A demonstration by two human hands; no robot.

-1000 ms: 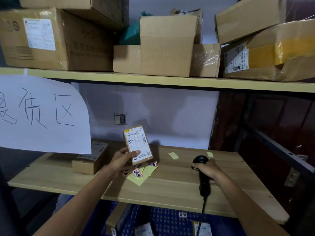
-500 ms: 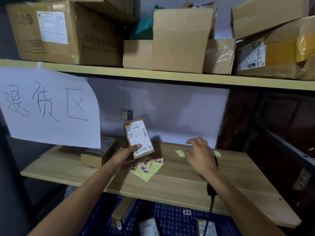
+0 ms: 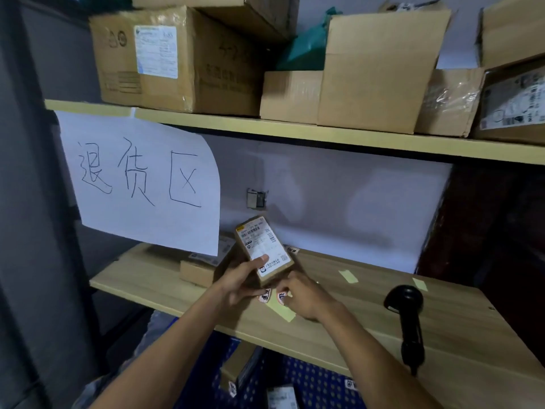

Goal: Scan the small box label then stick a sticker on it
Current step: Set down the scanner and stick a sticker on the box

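My left hand [image 3: 243,280] holds a small brown box [image 3: 263,251] tilted upright over the wooden shelf [image 3: 339,326], its white shipping label facing me and my thumb on the label. My right hand [image 3: 305,295] rests on the yellow sticker sheet [image 3: 281,309] just below the box, fingertips pinched at a round red-and-white sticker [image 3: 280,297]. A second such sticker [image 3: 264,296] lies beside it. The black handheld scanner [image 3: 405,308] lies on the shelf to the right, untouched.
Another small labelled box [image 3: 203,268] sits on the shelf behind my left hand. A white paper sign [image 3: 141,181] hangs from the upper shelf. Yellow paper scraps [image 3: 348,276] lie on the shelf. Large cartons [image 3: 377,69] fill the upper shelf. More parcels lie on the floor below.
My right hand let go of the scanner, left it lying on the shelf, and moved left to the sticker sheet. The left hand still holds the box.
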